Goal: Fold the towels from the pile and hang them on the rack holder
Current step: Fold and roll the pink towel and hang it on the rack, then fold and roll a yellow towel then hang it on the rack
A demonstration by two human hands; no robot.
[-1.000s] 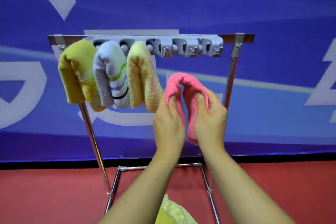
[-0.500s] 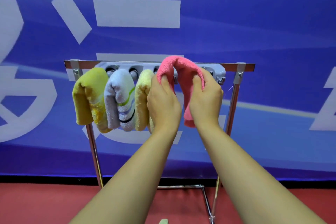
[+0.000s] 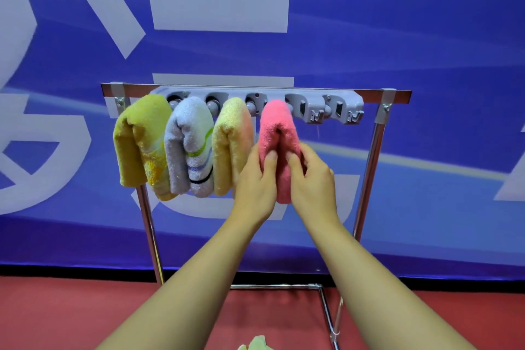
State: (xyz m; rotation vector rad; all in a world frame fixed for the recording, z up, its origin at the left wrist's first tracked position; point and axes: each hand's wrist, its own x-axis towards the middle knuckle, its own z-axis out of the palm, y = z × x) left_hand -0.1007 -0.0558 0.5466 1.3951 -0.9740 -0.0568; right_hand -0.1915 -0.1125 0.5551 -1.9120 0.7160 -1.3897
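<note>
A folded pink towel hangs over a peg of the grey rack holder, fourth from the left. My left hand pinches its left half and my right hand pinches its right half, thumbs pressed on the front. To its left hang a yellow-green towel, a white striped towel and a pale yellow towel. A scrap of the pale green towel pile shows at the bottom edge.
The holder sits on a metal stand with a top bar, upright legs and a floor frame on a red floor. A blue banner wall stands close behind. Two holder slots at the right carry nothing.
The pink towel has gone from held above the bar to draped on the fourth peg. Both hands slid down its two halves and still hold it.
</note>
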